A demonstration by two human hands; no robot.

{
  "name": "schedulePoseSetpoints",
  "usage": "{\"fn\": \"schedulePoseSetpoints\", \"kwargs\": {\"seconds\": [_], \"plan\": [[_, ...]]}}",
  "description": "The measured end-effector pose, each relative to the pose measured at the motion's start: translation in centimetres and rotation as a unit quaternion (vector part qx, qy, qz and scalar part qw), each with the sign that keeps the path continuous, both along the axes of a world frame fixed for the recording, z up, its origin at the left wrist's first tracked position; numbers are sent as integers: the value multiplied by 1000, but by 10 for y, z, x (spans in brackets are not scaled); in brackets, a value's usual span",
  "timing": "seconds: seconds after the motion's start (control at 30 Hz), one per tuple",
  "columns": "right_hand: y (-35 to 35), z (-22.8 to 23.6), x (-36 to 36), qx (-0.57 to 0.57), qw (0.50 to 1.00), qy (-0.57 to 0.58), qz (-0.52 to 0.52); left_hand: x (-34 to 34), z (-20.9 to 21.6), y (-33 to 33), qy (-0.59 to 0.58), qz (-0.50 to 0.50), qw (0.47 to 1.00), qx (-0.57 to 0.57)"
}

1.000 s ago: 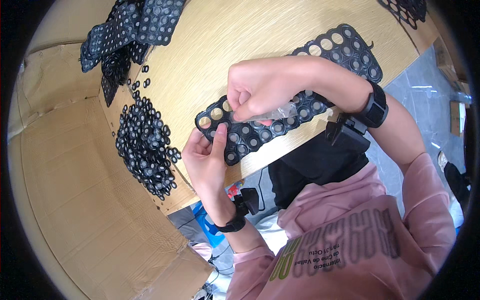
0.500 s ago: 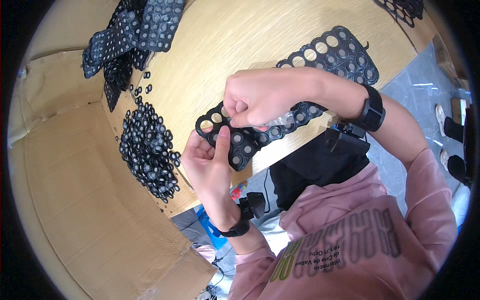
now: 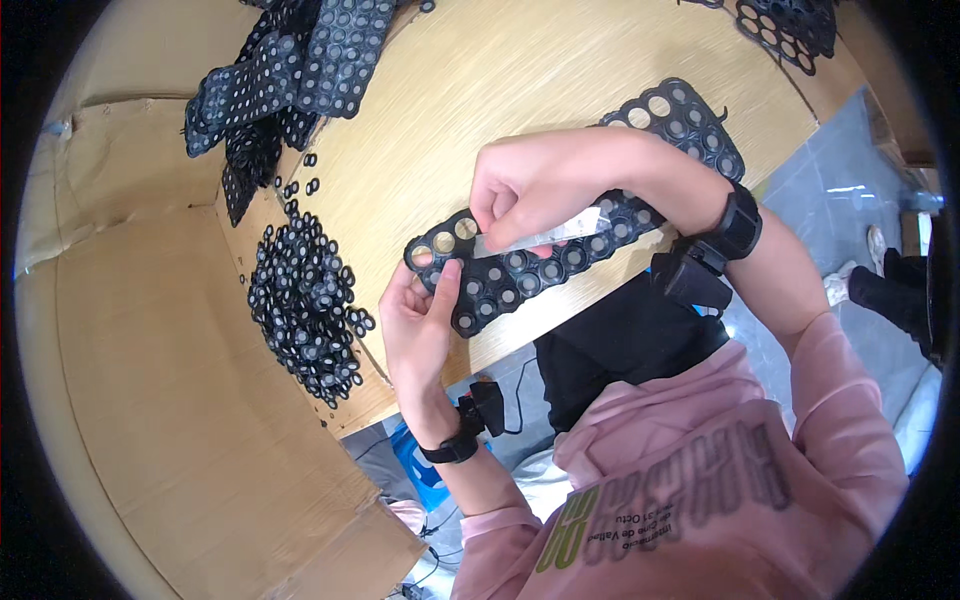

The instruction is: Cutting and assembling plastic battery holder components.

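Observation:
A long black moulded sheet [image 3: 487,292] of joined round cups lies slantwise over the table. Most of its rounds have grey centres; a row along its far edge has open holes. My left hand [image 3: 418,325] pinches the sheet's left end, thumb on top and fingers curled beneath. Closed in a fist above the sheet, my right hand [image 3: 530,205] grips a thin, flat, shiny strip [image 3: 583,226] with a slanted tip. That tip rests at or just over the sheet near the open holes; contact cannot be made out. My right forearm hides the sheet's middle.
Left of the sheet lies a heap of small black rings [image 3: 305,310] with grey centres. More black sheets [image 3: 300,70] are piled at the far left, and holed sheets [image 3: 785,35] at the far right. A cardboard wall [image 3: 180,370] borders the table [image 3: 480,80] on the left.
The left part of the sheet, bent up before, now lies flatter. The right hand has shifted slightly right, and more of the shiny strip shows. The whole view has moved a little.

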State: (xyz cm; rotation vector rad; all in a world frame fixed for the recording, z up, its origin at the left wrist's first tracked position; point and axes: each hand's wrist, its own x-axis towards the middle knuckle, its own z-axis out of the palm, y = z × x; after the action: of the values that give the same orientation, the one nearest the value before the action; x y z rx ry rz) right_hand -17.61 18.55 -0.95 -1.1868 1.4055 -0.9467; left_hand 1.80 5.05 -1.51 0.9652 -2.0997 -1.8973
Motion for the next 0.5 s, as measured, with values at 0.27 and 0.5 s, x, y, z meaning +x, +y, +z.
{"fn": "schedulePoseSetpoints", "kwargs": {"seconds": [0.27,0.5], "plan": [[-3,-2,-6,58,998,-12,12,-15,2,5,-30,-15,999,40],[-3,1,-11,49,998,-33,20,-15,13,8,-52,-25,997,-42]]}}
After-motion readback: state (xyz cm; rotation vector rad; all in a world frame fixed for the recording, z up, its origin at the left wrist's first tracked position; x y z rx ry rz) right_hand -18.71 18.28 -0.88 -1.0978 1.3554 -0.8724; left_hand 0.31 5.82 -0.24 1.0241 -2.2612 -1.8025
